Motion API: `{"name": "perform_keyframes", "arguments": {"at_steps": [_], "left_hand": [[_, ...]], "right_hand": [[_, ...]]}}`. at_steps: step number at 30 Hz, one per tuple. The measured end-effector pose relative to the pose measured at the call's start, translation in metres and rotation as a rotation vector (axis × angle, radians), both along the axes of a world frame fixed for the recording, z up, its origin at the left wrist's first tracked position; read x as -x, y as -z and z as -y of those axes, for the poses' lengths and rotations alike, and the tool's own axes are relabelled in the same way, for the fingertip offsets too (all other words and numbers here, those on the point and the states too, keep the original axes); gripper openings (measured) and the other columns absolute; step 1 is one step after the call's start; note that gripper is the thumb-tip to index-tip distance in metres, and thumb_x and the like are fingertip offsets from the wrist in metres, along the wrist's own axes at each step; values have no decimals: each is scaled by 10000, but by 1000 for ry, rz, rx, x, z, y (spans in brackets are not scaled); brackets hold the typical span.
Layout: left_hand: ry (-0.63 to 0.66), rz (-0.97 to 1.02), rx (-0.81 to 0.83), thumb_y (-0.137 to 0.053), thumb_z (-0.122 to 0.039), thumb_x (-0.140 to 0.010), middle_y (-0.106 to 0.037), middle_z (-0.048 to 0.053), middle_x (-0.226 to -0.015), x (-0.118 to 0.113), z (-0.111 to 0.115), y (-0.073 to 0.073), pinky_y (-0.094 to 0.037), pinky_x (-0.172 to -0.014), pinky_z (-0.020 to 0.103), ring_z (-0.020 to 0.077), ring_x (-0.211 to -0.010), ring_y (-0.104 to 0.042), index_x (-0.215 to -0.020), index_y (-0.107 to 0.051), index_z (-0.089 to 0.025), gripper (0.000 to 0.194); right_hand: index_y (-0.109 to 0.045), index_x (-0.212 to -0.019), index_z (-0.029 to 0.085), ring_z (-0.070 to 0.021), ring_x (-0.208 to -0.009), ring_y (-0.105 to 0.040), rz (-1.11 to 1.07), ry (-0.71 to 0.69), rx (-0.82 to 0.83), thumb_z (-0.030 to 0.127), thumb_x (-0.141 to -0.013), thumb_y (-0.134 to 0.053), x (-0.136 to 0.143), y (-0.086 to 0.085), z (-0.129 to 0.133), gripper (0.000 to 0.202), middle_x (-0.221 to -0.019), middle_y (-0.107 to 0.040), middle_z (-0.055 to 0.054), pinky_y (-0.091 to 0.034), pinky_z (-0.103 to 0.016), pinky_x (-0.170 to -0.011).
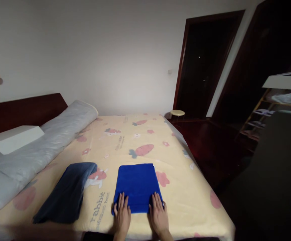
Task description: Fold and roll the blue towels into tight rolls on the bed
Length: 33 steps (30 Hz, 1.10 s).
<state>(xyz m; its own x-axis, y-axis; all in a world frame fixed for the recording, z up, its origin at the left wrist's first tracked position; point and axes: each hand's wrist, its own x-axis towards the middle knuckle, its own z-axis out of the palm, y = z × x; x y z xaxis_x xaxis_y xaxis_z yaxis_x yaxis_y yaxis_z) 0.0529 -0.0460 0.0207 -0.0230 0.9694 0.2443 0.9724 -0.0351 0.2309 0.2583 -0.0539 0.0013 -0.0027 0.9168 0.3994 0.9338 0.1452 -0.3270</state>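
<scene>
A bright blue cloth point(137, 182), folded into a flat rectangle, lies on the bed near its front edge. My left hand point(122, 212) rests flat on the cloth's near left corner, fingers stretched forward. On the near right corner lies my right hand point(158, 211), its fingers extended too. Neither hand grips the cloth; both touch it from above. To the left of the blue cloth, a dark navy folded garment point(65, 195) sits on the patterned sheet, with a lighter blue part at its far end.
The bed point(125, 134) has a yellow sheet with carrots and rabbits. Along its left side lies a grey rolled bedding piece point(67, 130) with a white box point(18, 137). A small stool point(177, 113) stands by the dark door point(205, 63). A shelf rack point(258, 112) is at right.
</scene>
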Motion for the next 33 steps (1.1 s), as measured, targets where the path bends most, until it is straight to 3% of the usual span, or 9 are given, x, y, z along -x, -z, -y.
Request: {"name": "perform_keyframes", "arguments": {"at_steps": [3,6,12,15,21,23,27,29,33], "left_hand": [[219,30,9,-297,-21,-818,-470,29,-1500,-24,-6,1,-362,-1159,424,168,-1403,-404,-1378,-513,-261,647],[280,33,123,-304,-99,-874,-428,31,-1523,-30,-5,0,-352,-1166,410,164,-1410,-391,-1440,-417,-266,601],[80,10,199,-271,-331,-973,-332,5,-1573,9,3,-7,-328,-1156,471,183,-1447,-325,-1475,-307,-348,503],[42,14,179,-300,-376,-966,-351,10,-1569,22,3,-8,-336,-1137,471,191,-1441,-341,-1471,-325,-350,506],[-139,-69,-157,-404,-218,-893,-529,114,-1459,-5,1,-10,-350,-1068,572,302,-1359,-450,-1257,-633,-258,432],[-47,-24,-215,-397,-158,-888,-642,78,-1328,-21,4,-9,-422,-1018,476,256,-1242,-555,-1142,-692,-275,406],[114,63,-159,-463,-163,-858,-728,37,-1123,-40,16,1,-475,-962,371,212,-1079,-633,-1052,-723,-289,348],[111,71,-136,-482,-145,-823,-721,35,-1160,-32,22,6,-468,-984,373,216,-1114,-620,-1115,-706,-291,396],[76,75,-129,-469,-92,-787,-717,14,-1195,8,28,3,-448,-997,385,204,-1130,-613,-1167,-686,-307,487]], "right_hand": [[-446,-1449,240,-229,-1372,-428,-3,-270,49,354,-1008,-295,22,-15,-3,480,-1488,-450,-69,-379,-403,-1096],[-414,-1464,270,-199,-1376,-421,-6,-435,147,332,-1001,-310,27,-23,-5,478,-1491,-444,-40,-369,-381,-1109],[-482,-1423,263,-276,-1372,-425,-41,-118,152,439,-998,-313,-20,-6,-8,490,-1471,-470,-63,-358,-514,-1101],[-481,-1424,258,-284,-1371,-427,-33,-74,126,465,-989,-324,-37,4,-10,507,-1471,-477,-67,-352,-525,-1094],[-588,-1321,180,-361,-1348,-433,38,59,36,376,-934,-423,-22,-5,-11,464,-1448,-501,-151,-297,-599,-1068],[-608,-1285,198,-342,-1307,-475,58,16,-19,281,-912,-448,-9,-13,-8,414,-1434,-523,-140,-310,-560,-1055],[-661,-1159,278,-224,-1085,-616,88,-294,-58,151,-896,-471,9,-20,5,349,-1218,-689,-26,-355,-406,-1024],[-655,-1169,281,-206,-1040,-627,99,-343,-69,141,-900,-469,5,-16,9,355,-1174,-706,-8,-371,-372,-989],[-618,-1245,279,-223,-1084,-610,97,-283,-76,233,-918,-486,-25,-4,13,355,-1237,-682,-25,-367,-368,-960]]}}
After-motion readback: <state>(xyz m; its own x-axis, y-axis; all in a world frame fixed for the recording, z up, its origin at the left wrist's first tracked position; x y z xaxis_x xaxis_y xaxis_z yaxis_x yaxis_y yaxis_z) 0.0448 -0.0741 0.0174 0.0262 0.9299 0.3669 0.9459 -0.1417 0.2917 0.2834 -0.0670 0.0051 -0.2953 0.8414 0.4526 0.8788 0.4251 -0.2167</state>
